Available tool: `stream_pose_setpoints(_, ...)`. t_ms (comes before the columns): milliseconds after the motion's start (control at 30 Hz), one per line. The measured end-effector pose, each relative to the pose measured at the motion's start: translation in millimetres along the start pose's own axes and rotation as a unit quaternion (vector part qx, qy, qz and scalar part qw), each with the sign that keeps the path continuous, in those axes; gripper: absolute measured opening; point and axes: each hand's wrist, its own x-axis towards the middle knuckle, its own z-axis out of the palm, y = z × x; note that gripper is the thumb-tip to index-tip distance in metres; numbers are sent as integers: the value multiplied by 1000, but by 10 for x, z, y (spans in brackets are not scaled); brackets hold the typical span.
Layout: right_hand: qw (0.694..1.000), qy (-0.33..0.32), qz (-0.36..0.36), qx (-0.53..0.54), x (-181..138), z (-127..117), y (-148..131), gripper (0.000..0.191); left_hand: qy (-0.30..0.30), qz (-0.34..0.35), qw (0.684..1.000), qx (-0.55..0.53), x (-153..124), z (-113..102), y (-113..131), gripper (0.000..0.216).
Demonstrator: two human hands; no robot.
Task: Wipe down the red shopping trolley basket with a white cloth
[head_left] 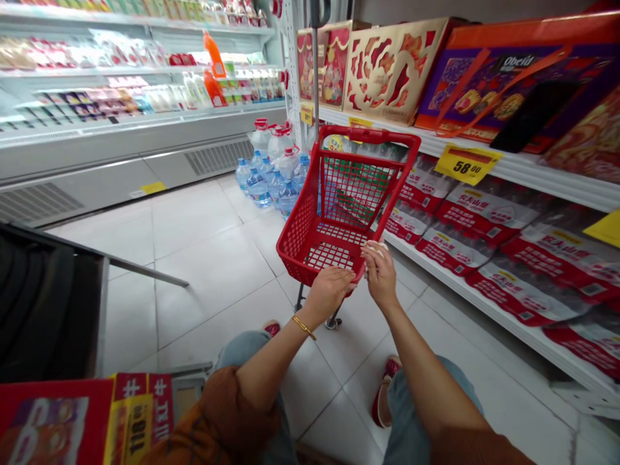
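A red plastic shopping basket on wheels point(339, 213) stands on the tiled floor in front of me, its handle point(371, 137) raised at the far side. My left hand point(332, 289) rests on the basket's near rim, fingers curled over the edge. My right hand point(380, 271) is beside it at the near right corner, fingers closed around something small and pale that I cannot make out. A gold bangle point(303, 327) sits on my left wrist. My knees in blue jeans show below.
Shelves on the right hold shrink-wrapped bottled water packs point(484, 213) and boxed gift sets point(394, 68), with a yellow price tag point(467, 163). Large water bottles point(271, 174) stand on the floor ahead. A chilled display point(121, 90) runs along the left. Red boxes point(72, 420) lie at lower left.
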Motion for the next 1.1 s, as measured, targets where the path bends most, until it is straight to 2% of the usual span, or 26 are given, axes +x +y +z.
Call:
stream_pose_setpoints(267, 999, -47, -3, 1, 115, 99, -28, 34, -2, -17, 1000, -16, -75, -212, -184, 20)
stream_pose_setpoints(500, 998, -41, -43, 15, 31, 153, -206, 29, -18, -19, 999, -34, -113, -339, -273, 20)
stream_pose_setpoints(700, 983, -128, -130, 4, -215, 290, -407, 30, -21, -10, 999, -42, -116, -364, -332, 35)
stream_pose_setpoints(933, 976, -132, -175, 1, -211, 395, -154, 30, -21, 4, 998, -61, -103, -424, -424, 24)
stream_pose_setpoints(1100, 984, -125, -118, -37, -13, 294, 42, 27, -22, 9, 997, -70, -99, -430, -479, 25)
